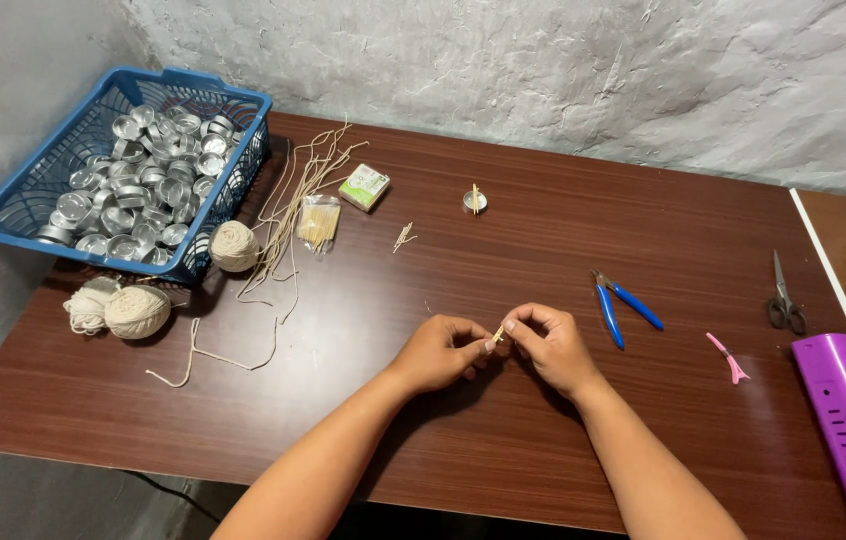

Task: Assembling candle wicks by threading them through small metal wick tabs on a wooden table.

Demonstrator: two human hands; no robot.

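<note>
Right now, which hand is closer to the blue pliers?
Right. The right hand sits just left of the blue pliers; the left hand is farther away, beyond the right hand.

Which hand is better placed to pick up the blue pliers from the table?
Probably the right hand. The blue pliers lie on the table just to its right, while the left hand is farther away. Both hands pinch a small stick, so one must let go.
</note>
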